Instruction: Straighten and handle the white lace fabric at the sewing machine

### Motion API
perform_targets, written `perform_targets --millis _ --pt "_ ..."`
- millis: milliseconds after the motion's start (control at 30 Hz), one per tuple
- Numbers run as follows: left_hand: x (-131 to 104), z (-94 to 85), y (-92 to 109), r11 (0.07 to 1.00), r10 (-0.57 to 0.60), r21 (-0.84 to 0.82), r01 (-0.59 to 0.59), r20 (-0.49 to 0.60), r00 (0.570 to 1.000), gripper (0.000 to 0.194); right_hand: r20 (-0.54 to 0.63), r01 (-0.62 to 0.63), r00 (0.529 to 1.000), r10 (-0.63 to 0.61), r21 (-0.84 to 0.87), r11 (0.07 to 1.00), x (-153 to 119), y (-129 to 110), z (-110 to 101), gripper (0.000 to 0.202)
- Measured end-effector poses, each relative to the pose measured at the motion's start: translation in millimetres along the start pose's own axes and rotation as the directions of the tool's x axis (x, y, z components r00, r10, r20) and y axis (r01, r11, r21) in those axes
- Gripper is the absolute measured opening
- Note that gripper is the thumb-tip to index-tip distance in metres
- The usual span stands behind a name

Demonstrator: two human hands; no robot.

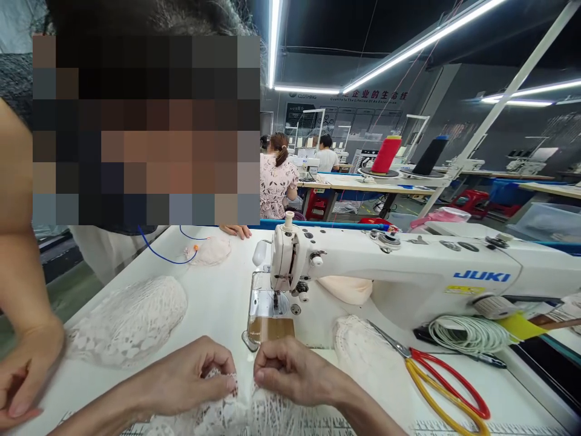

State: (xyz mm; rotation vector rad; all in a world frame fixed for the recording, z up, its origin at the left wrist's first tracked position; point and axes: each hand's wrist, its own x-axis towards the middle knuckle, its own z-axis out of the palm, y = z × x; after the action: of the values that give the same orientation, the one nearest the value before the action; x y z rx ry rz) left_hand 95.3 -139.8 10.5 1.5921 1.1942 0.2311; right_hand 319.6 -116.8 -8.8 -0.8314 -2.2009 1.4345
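Observation:
At the front edge of the white sewing table, my left hand [193, 375] pinches the edge of white lace fabric [218, 418] between thumb and curled fingers. My right hand [297, 372] is closed on another edge of lace [272, 415], a short gap away. Whether the two edges belong to one piece I cannot tell. Just beyond my hands is the sewing machine's needle and presser foot [276, 301]. A rounded lace piece [131, 318] lies left of my left hand. Right of my right hand lies another pale lace-edged piece [363, 357].
Scissors [447, 384] with red and yellow handles and a coil of pale cord [469, 335] lie at right. A person leans over from the left, one hand [31, 369] near the table edge, another hand [235, 231] at the back. A small lace piece [211, 250] lies near it.

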Motion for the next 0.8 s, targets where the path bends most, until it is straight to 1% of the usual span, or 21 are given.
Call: perform_targets --millis 67,100,367,433,533,633,733,800 --pt "-5 0.2 1 0.996 0.016 0.092 -0.010 -0.057 0.998 0.032 -0.005 0.004 1.000 -0.004 0.003 1.000 -2 -1 1 0.009" --pt "-7 0.4 3 0.993 0.020 0.119 -0.012 -0.069 0.997 0.032 -0.008 0.010 1.000 -0.010 0.004 1.000 -3 -2 1 0.009" --pt "-21 5.1 12 0.987 0.016 0.160 -0.001 -0.093 0.995 0.030 -0.038 0.032 0.999 -0.032 -0.001 0.999 -13 -15 1 0.010" --pt "-23 6.2 13 0.991 0.017 0.130 -0.005 -0.090 0.996 0.030 -0.034 0.028 0.999 -0.028 0.001 1.000 -15 -16 2 0.011" --pt "-23 7.9 11 0.999 0.027 0.035 -0.025 -0.054 0.998 0.030 -0.016 0.031 0.999 -0.031 0.006 0.999 -16 -16 3 0.013" --pt "-22 9.9 8 0.996 0.064 -0.059 -0.065 -0.017 0.998 0.032 -0.013 0.043 0.999 -0.043 0.003 0.999 -17 -16 4 0.012" --pt "-22 12.1 5 0.989 0.113 -0.100 -0.112 0.005 0.994 0.038 -0.004 0.057 0.998 -0.057 -0.001 0.998 -17 -17 5 0.012" --pt "-24 13.5 3 0.986 0.123 -0.112 -0.120 0.022 0.992 0.043 0.006 0.060 0.998 -0.060 -0.002 0.998 -17 -20 5 0.012"
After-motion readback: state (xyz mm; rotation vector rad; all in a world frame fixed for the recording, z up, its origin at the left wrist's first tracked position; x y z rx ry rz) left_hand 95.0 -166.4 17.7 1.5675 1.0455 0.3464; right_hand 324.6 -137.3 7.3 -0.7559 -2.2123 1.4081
